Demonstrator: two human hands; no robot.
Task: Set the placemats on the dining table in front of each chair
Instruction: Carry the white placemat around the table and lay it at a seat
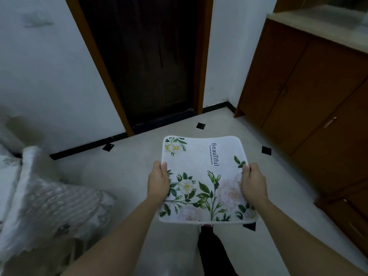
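A white placemat (205, 176) printed with green leaves, pale flowers and the word "Beautiful" is held flat in the air above the floor, in the middle of the head view. My left hand (158, 181) grips its left edge, thumb on top. My right hand (253, 183) grips its right edge the same way. Whether more mats lie stacked under it cannot be told. No dining table or chair top is clearly in view.
A dark wooden door (147, 62) in a brown frame stands ahead. Brown cabinets (310, 92) with a pale counter line the right side. At the left is blurred furniture wrapped in clear plastic (39, 200). Pale floor tiles (123, 172) with black diamond insets lie below.
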